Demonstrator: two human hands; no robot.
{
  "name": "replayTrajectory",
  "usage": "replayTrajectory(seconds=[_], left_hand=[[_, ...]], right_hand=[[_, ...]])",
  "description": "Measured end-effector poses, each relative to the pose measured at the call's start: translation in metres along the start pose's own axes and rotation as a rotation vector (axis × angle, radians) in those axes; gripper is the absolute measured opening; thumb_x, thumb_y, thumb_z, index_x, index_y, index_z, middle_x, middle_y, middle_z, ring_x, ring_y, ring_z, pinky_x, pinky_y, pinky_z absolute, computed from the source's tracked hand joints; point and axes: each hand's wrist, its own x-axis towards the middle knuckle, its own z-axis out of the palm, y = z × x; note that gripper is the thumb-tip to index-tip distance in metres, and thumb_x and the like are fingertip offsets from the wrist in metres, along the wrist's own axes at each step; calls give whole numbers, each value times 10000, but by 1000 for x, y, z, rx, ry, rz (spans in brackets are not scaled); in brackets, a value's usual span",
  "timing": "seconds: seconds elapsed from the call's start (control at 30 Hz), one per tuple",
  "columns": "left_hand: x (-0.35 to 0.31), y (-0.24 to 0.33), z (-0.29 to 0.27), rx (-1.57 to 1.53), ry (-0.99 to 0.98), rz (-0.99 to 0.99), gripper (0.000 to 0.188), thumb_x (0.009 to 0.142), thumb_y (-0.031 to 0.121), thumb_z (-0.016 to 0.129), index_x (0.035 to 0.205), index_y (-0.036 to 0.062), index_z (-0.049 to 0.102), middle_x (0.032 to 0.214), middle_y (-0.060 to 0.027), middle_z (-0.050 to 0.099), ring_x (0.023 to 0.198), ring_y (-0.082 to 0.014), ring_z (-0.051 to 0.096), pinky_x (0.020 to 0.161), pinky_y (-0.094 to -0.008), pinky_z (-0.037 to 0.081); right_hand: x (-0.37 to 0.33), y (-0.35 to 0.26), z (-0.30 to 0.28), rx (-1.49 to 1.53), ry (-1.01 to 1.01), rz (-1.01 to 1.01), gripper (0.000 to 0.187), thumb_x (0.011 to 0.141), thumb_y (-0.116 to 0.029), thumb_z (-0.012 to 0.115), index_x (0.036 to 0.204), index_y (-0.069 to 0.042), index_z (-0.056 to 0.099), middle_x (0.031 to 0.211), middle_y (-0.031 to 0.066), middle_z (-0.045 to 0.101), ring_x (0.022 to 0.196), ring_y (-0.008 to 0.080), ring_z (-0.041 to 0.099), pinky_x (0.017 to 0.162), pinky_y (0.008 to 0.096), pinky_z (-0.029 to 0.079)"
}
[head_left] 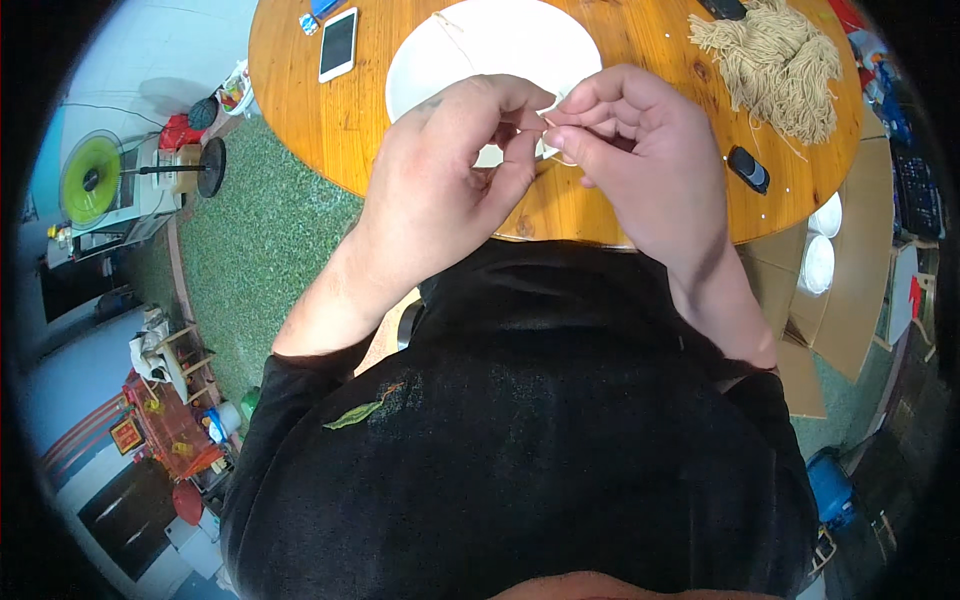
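Observation:
Above the near edge of the round wooden table, my left hand (450,160) and my right hand (650,150) meet with their fingertips close together. Both are closed in a pinch on a thin beige string (547,121), of which only a small bit shows between the fingers. Behind them lies a large white round plate (420,60), with a strand of beige string (452,30) across its far part. The hands cover the plate's near edge.
A bundle of beige strings (780,70) lies at the table's right, beside a small black device (748,170). At the left is a white phone (338,45). An open cardboard box (850,270) with white round items (817,264) stands right of the table, a green fan (92,178) far left.

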Motion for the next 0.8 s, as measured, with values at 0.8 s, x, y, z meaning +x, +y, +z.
replayTrajectory(seconds=[0.8], left_hand=[[2, -14, 9, -133, 82, 86, 284, 901, 30, 823, 1166, 61, 725, 986, -76, 742, 835, -213, 712, 661, -319, 570]], right_hand=[[-6, 5, 12, -54, 89, -139, 147, 972, 35, 720, 1051, -21, 610, 898, 120, 788, 890, 211, 814, 796, 314, 606]])
